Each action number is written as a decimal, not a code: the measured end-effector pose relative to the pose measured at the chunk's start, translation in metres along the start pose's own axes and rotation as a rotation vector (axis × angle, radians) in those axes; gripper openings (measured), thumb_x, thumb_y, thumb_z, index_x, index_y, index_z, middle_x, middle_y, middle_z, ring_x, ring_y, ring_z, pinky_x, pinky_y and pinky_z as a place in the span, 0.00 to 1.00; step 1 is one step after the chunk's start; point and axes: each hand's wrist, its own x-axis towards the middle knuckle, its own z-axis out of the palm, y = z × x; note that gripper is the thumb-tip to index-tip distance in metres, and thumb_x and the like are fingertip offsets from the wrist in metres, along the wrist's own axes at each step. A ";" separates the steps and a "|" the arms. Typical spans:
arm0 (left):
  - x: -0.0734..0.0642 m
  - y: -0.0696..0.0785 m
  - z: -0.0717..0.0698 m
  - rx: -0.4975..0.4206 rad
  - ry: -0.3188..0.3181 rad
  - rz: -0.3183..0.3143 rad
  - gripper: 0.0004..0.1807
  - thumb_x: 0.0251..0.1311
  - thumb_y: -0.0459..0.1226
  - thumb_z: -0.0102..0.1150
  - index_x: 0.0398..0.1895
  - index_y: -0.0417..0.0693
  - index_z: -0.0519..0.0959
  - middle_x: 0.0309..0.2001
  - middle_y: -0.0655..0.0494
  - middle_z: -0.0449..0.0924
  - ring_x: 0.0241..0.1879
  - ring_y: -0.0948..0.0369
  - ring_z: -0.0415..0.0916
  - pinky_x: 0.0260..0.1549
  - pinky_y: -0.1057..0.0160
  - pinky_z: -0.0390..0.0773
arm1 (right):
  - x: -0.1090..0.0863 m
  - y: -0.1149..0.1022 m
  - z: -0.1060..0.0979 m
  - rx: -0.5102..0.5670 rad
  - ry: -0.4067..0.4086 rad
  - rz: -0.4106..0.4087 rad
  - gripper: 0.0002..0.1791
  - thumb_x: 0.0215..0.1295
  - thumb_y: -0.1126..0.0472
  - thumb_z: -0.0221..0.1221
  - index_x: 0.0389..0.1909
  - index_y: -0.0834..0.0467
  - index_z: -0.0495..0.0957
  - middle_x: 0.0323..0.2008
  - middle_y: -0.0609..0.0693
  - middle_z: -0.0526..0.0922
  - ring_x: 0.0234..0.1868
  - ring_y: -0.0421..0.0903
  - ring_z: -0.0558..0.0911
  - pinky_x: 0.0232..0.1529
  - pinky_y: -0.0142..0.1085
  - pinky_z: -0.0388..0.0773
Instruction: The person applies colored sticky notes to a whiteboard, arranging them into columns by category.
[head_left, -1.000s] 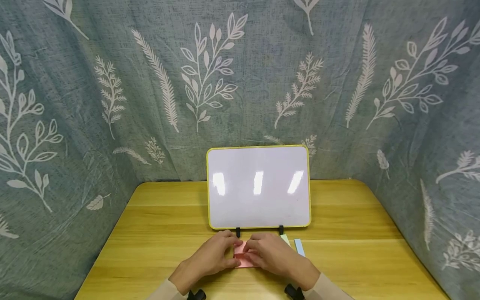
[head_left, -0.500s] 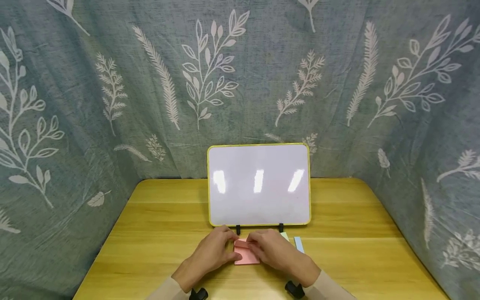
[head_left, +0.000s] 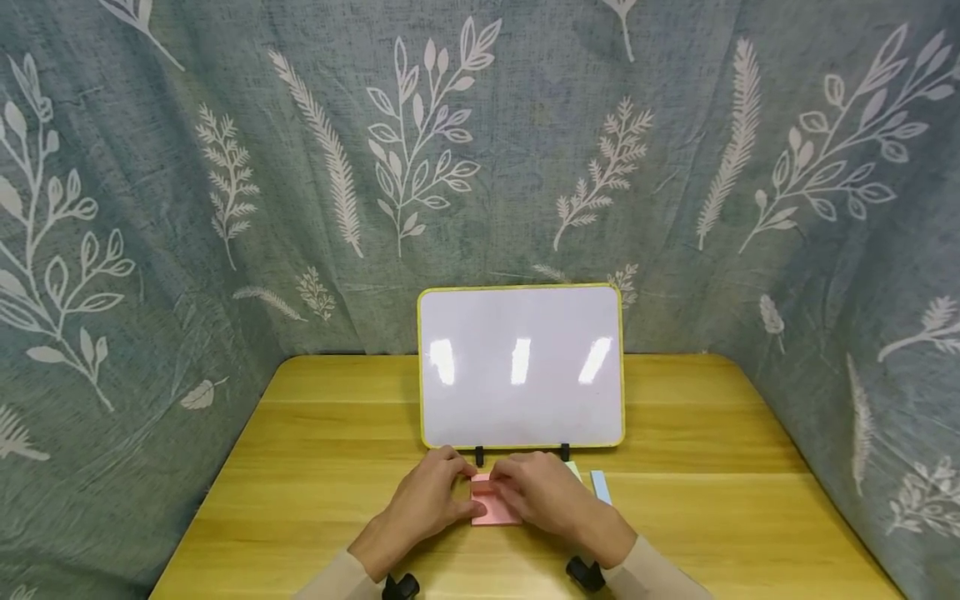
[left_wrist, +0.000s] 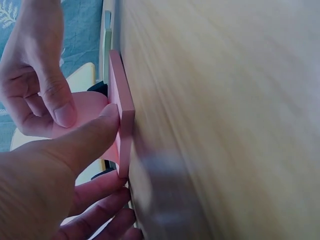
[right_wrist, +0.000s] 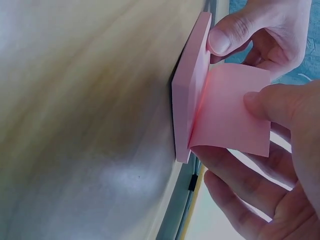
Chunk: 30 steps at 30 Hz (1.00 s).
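Observation:
A pink sticky note pad (head_left: 497, 510) lies on the wooden table before the whiteboard. My left hand (head_left: 422, 498) holds the pad at its left side, the thumb on its near part and the fingers at its far edge. From the pad's top rises one curved pink sheet (right_wrist: 227, 107), still joined along one edge. My right hand (head_left: 551, 498) pinches this raised sheet between thumb and fingers, with the thumb on its face in the right wrist view. Part of the pad's right side is hidden behind the right hand in the head view.
A yellow-framed whiteboard (head_left: 521, 408) stands behind the hands on black feet (head_left: 479, 456). Right of the pad lie a pale green piece (head_left: 574, 468), partly hidden, and a light blue strip (head_left: 601, 485). A leaf-patterned curtain (head_left: 517, 150) encloses the table.
The right hand has shifted slightly toward the far edge, lifting the sheet back and baring more of the pad. The left hand keeps its place on the pad. The head view has tilted slightly.

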 end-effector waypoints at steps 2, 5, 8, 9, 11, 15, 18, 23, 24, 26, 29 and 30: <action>0.000 -0.001 0.000 -0.006 0.001 0.002 0.27 0.58 0.52 0.93 0.53 0.48 0.94 0.51 0.58 0.87 0.53 0.57 0.82 0.52 0.54 0.89 | 0.000 0.001 0.001 -0.013 0.010 0.018 0.04 0.79 0.62 0.74 0.46 0.49 0.91 0.39 0.40 0.95 0.36 0.35 0.89 0.39 0.32 0.86; 0.000 -0.002 0.001 -0.016 0.001 0.003 0.26 0.58 0.52 0.93 0.53 0.49 0.94 0.50 0.58 0.86 0.52 0.59 0.81 0.52 0.55 0.88 | 0.000 0.002 0.002 -0.028 0.031 0.038 0.03 0.78 0.61 0.75 0.46 0.49 0.91 0.38 0.40 0.95 0.35 0.35 0.88 0.38 0.32 0.86; -0.001 -0.002 0.002 -0.021 0.006 0.004 0.26 0.58 0.52 0.93 0.53 0.50 0.94 0.50 0.58 0.85 0.52 0.59 0.81 0.52 0.54 0.88 | -0.001 0.002 0.003 -0.047 0.052 0.056 0.03 0.77 0.60 0.76 0.45 0.49 0.91 0.37 0.40 0.95 0.33 0.35 0.87 0.36 0.32 0.85; -0.001 -0.002 0.002 -0.022 0.007 0.005 0.26 0.59 0.52 0.93 0.54 0.50 0.94 0.50 0.57 0.85 0.52 0.59 0.81 0.52 0.54 0.88 | -0.001 0.003 0.003 -0.051 0.055 0.068 0.02 0.79 0.59 0.75 0.46 0.49 0.91 0.37 0.40 0.95 0.32 0.35 0.87 0.36 0.32 0.84; -0.002 -0.002 0.002 -0.018 0.010 0.004 0.27 0.59 0.52 0.92 0.54 0.50 0.93 0.51 0.57 0.85 0.53 0.59 0.81 0.53 0.54 0.88 | -0.001 0.003 0.003 -0.059 0.071 0.087 0.02 0.79 0.59 0.75 0.45 0.49 0.91 0.36 0.40 0.95 0.31 0.35 0.87 0.35 0.32 0.83; -0.003 -0.002 0.002 -0.015 0.013 -0.002 0.28 0.59 0.52 0.93 0.55 0.49 0.93 0.51 0.56 0.85 0.54 0.57 0.82 0.55 0.52 0.88 | -0.002 0.002 0.003 -0.065 0.100 0.131 0.02 0.78 0.60 0.74 0.44 0.48 0.91 0.35 0.40 0.94 0.29 0.35 0.85 0.33 0.32 0.81; -0.003 -0.003 0.003 -0.017 0.013 -0.003 0.28 0.59 0.52 0.92 0.56 0.49 0.92 0.52 0.56 0.85 0.56 0.55 0.83 0.57 0.50 0.88 | -0.003 0.003 0.004 -0.058 0.112 0.160 0.04 0.77 0.60 0.76 0.43 0.48 0.91 0.33 0.40 0.94 0.27 0.33 0.81 0.30 0.30 0.78; -0.003 -0.003 0.004 -0.023 0.005 -0.011 0.29 0.59 0.52 0.92 0.57 0.49 0.92 0.53 0.57 0.85 0.58 0.55 0.82 0.59 0.50 0.88 | -0.002 0.004 0.007 -0.023 0.114 0.186 0.03 0.78 0.61 0.75 0.44 0.49 0.91 0.33 0.42 0.94 0.27 0.32 0.78 0.29 0.28 0.74; -0.003 -0.003 0.004 -0.024 0.003 -0.014 0.29 0.59 0.52 0.92 0.58 0.49 0.92 0.53 0.57 0.85 0.58 0.55 0.82 0.59 0.50 0.89 | -0.002 0.005 0.007 -0.016 0.113 0.189 0.03 0.78 0.61 0.75 0.44 0.50 0.90 0.33 0.43 0.94 0.27 0.32 0.78 0.29 0.28 0.74; -0.004 -0.002 0.004 -0.026 -0.001 -0.017 0.29 0.60 0.52 0.92 0.58 0.48 0.92 0.53 0.57 0.85 0.58 0.55 0.82 0.59 0.50 0.89 | -0.001 0.005 0.007 0.000 0.118 0.196 0.04 0.78 0.62 0.75 0.43 0.50 0.90 0.33 0.44 0.94 0.27 0.32 0.80 0.29 0.29 0.75; -0.003 -0.001 0.003 -0.023 -0.004 -0.018 0.29 0.60 0.51 0.92 0.58 0.48 0.92 0.53 0.57 0.85 0.58 0.55 0.82 0.59 0.51 0.89 | 0.000 0.006 0.008 0.002 0.125 0.201 0.04 0.78 0.63 0.75 0.42 0.51 0.89 0.32 0.44 0.93 0.27 0.33 0.81 0.30 0.29 0.76; -0.003 -0.001 0.003 -0.021 -0.005 -0.018 0.29 0.60 0.51 0.92 0.58 0.48 0.92 0.53 0.57 0.85 0.58 0.55 0.82 0.59 0.51 0.88 | 0.000 0.006 0.008 0.003 0.128 0.204 0.05 0.78 0.63 0.75 0.42 0.51 0.89 0.32 0.44 0.93 0.27 0.33 0.81 0.30 0.29 0.76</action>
